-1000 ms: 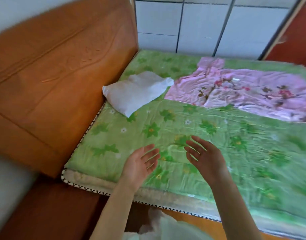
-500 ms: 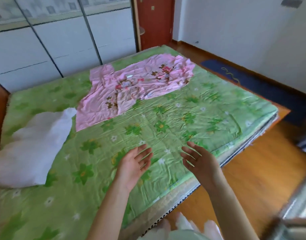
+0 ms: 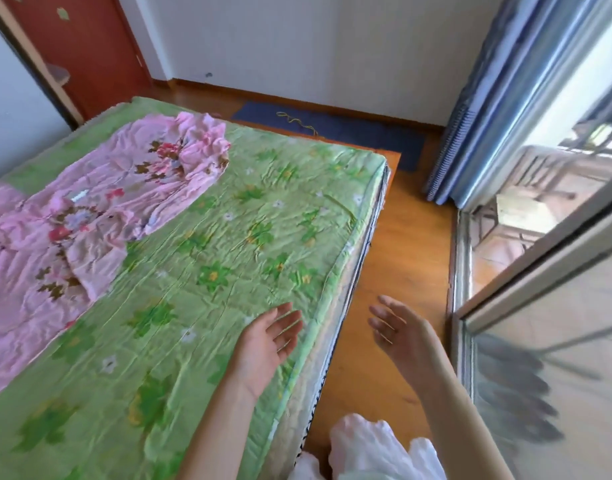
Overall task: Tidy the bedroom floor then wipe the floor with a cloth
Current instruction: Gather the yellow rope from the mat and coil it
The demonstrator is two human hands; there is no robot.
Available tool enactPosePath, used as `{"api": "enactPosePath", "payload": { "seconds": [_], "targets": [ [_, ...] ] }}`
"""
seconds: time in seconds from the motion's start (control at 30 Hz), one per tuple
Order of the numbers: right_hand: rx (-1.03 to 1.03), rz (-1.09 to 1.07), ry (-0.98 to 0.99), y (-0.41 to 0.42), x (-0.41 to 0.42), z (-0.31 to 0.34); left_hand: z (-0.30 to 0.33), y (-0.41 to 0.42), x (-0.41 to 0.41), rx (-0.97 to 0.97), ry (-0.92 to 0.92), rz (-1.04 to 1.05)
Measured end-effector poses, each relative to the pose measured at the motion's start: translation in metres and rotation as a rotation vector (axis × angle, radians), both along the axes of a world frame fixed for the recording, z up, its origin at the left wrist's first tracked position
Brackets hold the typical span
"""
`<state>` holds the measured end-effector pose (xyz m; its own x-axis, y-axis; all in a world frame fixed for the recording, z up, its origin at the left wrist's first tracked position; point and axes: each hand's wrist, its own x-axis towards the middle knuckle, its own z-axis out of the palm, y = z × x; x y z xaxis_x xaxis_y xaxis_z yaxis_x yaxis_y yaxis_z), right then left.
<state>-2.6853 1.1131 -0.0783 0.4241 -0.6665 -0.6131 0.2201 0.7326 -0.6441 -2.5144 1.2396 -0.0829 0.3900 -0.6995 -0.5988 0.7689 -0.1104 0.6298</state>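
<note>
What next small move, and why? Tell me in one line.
Probably step toward the dark blue floor mat by the far wall and pick up the thin yellow cord lying on it. Both the left hand and the right hand are open and hold nothing, and that cord is the only loose item visible on the floor.

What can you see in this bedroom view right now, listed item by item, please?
Bed cover: one, green with a flower print, spread over the bed.
Pink garment: one, pink with a floral print, crumpled on the bed's left part.
Mat: one, dark blue, on the floor by the far wall.
Cord: one, yellowish, lying on the mat.
Door: one, red-brown, far left.
Curtain: one, blue striped, beside the glass sliding door.
Wooden floor: orange-brown, right of the bed.
Left hand: open, over the bed edge.
Right hand: open, over the floor.
</note>
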Motion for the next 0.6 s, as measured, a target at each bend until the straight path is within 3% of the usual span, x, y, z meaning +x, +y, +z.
{"api": "enactPosePath", "payload": {
  "seconds": [0.3, 0.6],
  "targets": [
    [-0.006, -0.277, 0.010, -0.049, -0.059, -0.008, -0.007, -0.093, -0.026, 0.075, 0.038, -0.222],
    [-0.036, -0.292, -0.049, -0.171, -0.061, -0.005, -0.007, -0.207, -0.034, 0.102, 0.006, -0.206]
  ]
}}
